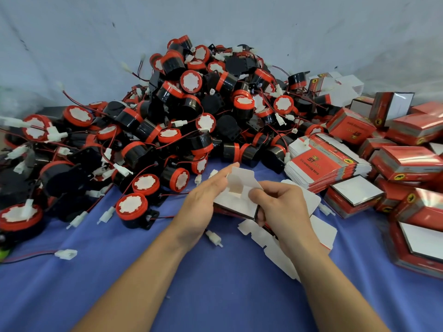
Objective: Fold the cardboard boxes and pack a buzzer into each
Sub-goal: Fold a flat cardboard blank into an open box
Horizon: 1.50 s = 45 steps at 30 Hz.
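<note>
A cardboard box (236, 200), red outside and white inside, is held half-folded just above the desk (191, 283), near its middle, between both hands. The left hand (203, 200) grips the box's left side, its fingertips reaching a raised white flap at the top. The right hand (280, 204) pinches the right side, thumb pressed on a white flap and fingers curled around the edge. The box's open end faces up and its flaps stand partly bent.

Under the right forearm lies another flat box blank (268, 238), white side up, on the blue cloth covering the desk. Beyond the hands rises a large heap of buzzers (191, 111), black with red rims and white faces, trailing red and black wires with white plugs. A few buzzers lie apart at the heap's near edge, one (133, 209) just left of the left hand. To the right, a stack of flat unfolded boxes (326, 161) rests beside the heap, and further right a pile of folded boxes (405, 159) crowds the desk's edge, some showing white ends.
</note>
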### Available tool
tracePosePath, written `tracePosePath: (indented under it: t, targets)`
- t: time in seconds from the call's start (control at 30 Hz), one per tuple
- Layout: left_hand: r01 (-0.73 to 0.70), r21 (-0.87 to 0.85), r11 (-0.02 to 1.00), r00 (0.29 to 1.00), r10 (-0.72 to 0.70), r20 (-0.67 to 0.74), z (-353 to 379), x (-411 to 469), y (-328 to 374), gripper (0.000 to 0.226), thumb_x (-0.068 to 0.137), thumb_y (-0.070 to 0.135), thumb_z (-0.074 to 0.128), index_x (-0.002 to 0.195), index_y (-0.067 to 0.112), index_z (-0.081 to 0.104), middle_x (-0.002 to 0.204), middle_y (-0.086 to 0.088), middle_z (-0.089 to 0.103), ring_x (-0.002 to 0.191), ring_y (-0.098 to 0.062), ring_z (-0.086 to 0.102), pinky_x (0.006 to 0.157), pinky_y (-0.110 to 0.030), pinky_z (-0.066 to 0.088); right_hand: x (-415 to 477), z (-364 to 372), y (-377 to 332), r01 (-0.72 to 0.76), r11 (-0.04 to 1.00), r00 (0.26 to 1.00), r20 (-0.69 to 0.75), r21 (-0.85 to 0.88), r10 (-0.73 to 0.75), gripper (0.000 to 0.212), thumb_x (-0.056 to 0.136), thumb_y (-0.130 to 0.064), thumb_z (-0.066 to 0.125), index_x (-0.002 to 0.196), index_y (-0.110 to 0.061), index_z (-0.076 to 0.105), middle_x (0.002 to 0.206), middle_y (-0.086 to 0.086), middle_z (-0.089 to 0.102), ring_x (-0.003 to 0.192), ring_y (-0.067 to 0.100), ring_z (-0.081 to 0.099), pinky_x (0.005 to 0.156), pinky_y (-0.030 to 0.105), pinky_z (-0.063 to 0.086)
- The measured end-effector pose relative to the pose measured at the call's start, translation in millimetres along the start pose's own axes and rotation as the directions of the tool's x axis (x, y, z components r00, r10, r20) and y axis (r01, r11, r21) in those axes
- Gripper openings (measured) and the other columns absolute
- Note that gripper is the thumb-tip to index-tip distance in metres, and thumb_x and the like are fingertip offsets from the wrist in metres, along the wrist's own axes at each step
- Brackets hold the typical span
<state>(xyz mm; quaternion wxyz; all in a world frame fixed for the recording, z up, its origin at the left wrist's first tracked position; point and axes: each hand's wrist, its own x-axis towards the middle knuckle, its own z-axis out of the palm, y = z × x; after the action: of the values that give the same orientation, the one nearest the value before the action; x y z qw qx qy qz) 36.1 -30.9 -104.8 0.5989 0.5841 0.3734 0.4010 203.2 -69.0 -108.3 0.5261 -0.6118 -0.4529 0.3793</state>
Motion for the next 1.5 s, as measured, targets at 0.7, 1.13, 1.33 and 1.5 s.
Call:
tracePosePath:
  t: [0.7,1.13,1.33,1.5]
  targets:
    - [-0.082,0.051,0.995,0.983,0.089,-0.159,0.8,6.4,1.1,0.053,0.076,-0.026,0.059,0.066,0.02,0.082,0.08,0.005,0.074,0.082,-0.015,0.071,0.074,-0.035,0.058,1.7,-3.1,-4.8,0.068,0.998,0.993,0.098,0.004,-0.068,0.036,0.084,0.003,0.07,0.082,-0.03,0.084,0.085,-0.005,0.079,0.078,0.019,0.07,0.074,0.033,0.057]
    - [-0.015,0.02,1.0,0.998,0.014,0.065,-13.6,3.7,1.9,0.033,0.085,0.017,0.054,0.094,0.017,0.085,0.119,0.003,0.076,0.114,-0.02,0.07,0.09,-0.035,0.059,0.6,-11.7,-7.7,0.127,0.988,0.983,0.142,-0.091,-0.113,0.038,0.09,-0.005,0.062,0.089,-0.037,0.082,0.073,-0.013,0.074,0.049,0.006,0.043,0.054,0.02,0.038]
    - [-0.071,0.192,0.979,0.997,0.074,-0.006,-9.3,3.4,1.9,0.018,0.077,0.022,0.075,0.089,0.03,0.084,0.108,0.011,0.078,0.098,-0.009,0.073,0.077,-0.027,0.058,-2.4,-19.2,-7.0,0.059,0.996,0.948,0.31,0.061,-0.075,0.034,0.081,-0.019,0.064,0.107,-0.034,0.08,0.091,0.02,0.073,0.07,0.026,0.052,0.07,0.039,0.045]
    - [-0.144,0.323,0.936,0.984,0.17,-0.054,-12.5,4.4,-1.3,0.031,0.087,0.005,0.077,0.096,0.035,0.082,0.1,0.017,0.078,0.096,-0.003,0.072,0.078,-0.015,0.054,-1.5,-15.1,-4.9,0.064,0.996,0.954,0.288,0.059,-0.078,0.032,0.085,-0.021,0.071,0.112,-0.037,0.078,0.093,0.017,0.077,0.084,0.042,0.069,0.078,0.053,0.058]
